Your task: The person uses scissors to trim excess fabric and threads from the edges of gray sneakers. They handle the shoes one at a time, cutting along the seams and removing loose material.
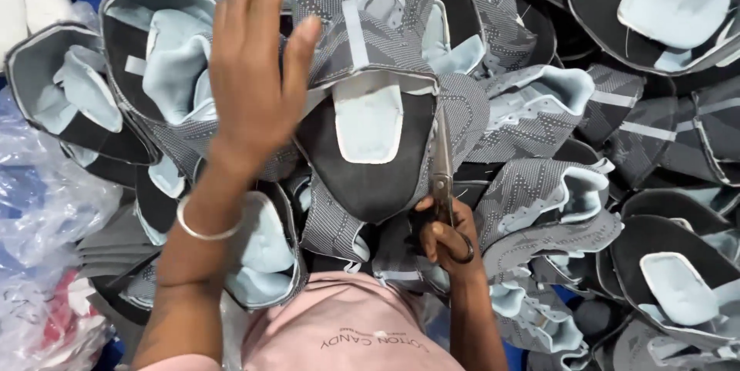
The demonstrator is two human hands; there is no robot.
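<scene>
Everywhere in view, a heap of shoe uppers [539, 109]: grey patterned knit outside, dark inside, pale blue lining. Hides fully whatever carries it, so no table edge to name. At the left edge of the heap, crumpled clear plastic bags [38, 209]. At the near edge, a pink shirt [347, 332], close to the body.

In the middle of the heap, on top, one upper [370, 171] turned with the dark inside up and a pale blue tongue patch [368, 124] on it. Looks to be the piece in work.

Left hand [258, 70]: open, fingers stretched and close together, palm down over the uppers just left of the middle piece. Cannot tell whether touching them or only above them. On the wrist, a thin metal bangle [204, 228].

Right hand [447, 236]: closed around the black loops of the scissors [443, 178], at the near right side of the middle piece. Blades point away from the body, along the right edge of this upper, nearly together.

Judged from this: trimming step, with the blades at the seam edge of the upper. For a next cut, probably needs the open hand down on the piece to keep it flat, and the blades kept off the knit and the lining.
</scene>
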